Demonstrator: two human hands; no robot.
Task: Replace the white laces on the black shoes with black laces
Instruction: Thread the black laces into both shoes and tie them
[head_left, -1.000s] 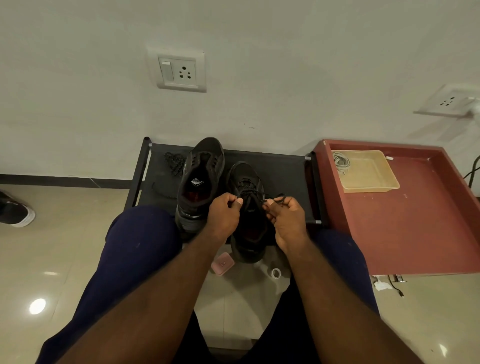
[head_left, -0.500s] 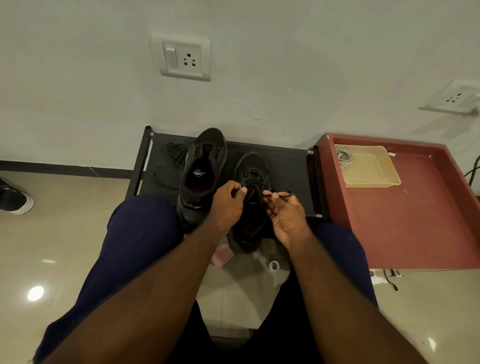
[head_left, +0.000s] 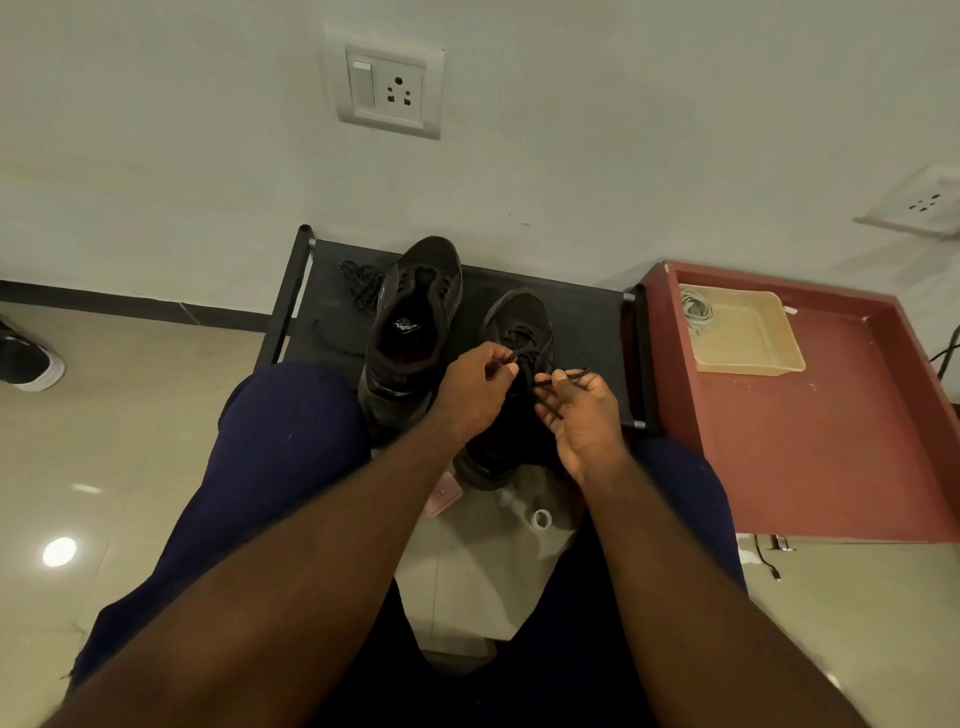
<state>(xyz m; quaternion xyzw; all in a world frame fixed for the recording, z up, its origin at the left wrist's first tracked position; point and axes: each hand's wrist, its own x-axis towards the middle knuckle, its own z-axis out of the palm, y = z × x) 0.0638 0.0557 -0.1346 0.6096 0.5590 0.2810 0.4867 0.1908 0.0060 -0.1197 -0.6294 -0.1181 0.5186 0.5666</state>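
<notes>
Two black shoes stand on a low black rack (head_left: 587, 332). The left shoe (head_left: 415, 317) has no lace in it. The right shoe (head_left: 519, 332) carries a black lace (head_left: 563, 375) through its eyelets. My left hand (head_left: 475, 387) pinches one end of that lace above the shoe's tongue. My right hand (head_left: 582, 410) pinches the other end, which loops out to the right over my fingers. A second black lace (head_left: 358, 283) lies bunched on the rack, left of the shoes. White laces (head_left: 696, 309) lie coiled in a beige tray (head_left: 748, 338).
The beige tray sits on a red table (head_left: 831, 431) right of the rack. A pink object (head_left: 444, 493) and a small white ring (head_left: 542, 518) lie on the floor between my knees. Another shoe (head_left: 26, 358) is at the far left. A wall stands right behind the rack.
Both hands have stayed over the right shoe, working the black lace ends. My right hand's fingers have loosened and the lace end now loops out farther right. The camera has tilted slightly.
</notes>
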